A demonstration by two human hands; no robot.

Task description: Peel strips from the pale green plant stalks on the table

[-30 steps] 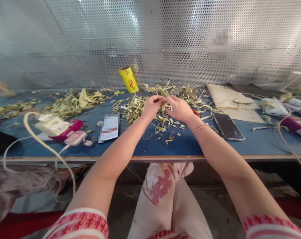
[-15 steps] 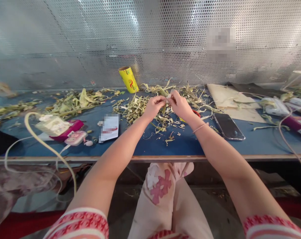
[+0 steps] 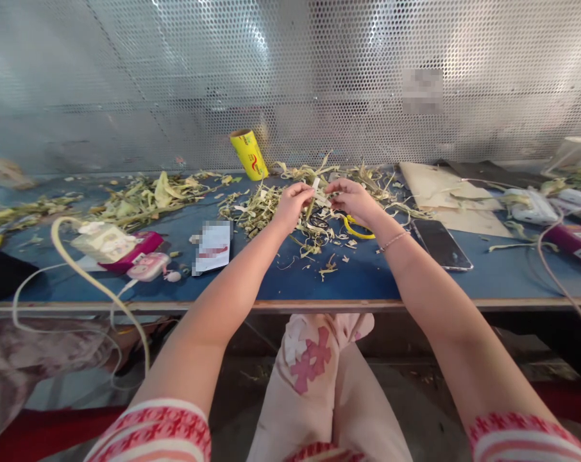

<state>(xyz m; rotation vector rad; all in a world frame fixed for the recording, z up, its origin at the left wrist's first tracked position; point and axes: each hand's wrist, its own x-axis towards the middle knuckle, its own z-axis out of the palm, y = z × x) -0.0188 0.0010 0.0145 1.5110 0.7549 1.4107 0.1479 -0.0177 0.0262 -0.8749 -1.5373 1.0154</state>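
Above a heap of dry, pale green plant strips [image 3: 259, 208], my left hand [image 3: 293, 204] pinches a small whitish strip [image 3: 316, 184] between thumb and fingertips. To its right, a short gap away, my right hand [image 3: 353, 197] has its thumb and fingers apart, near pale scraps; nothing is clearly held in it. Yellow scissor handles [image 3: 358, 228] lie on the table just under my right wrist.
A yellow tube [image 3: 249, 154] stands tilted by the perforated metal wall. Phones lie left [image 3: 213, 248] and right [image 3: 442, 244]. Another leaf pile [image 3: 151, 196], a power bank with cables [image 3: 129, 250] and brown cardboard [image 3: 432, 186] are on the blue table. A person's patterned trouser leg shows lower left.
My hands were together at the fingertips and have moved apart, the right one to the right with its fingers opened. More of the yellow scissor handles now shows.
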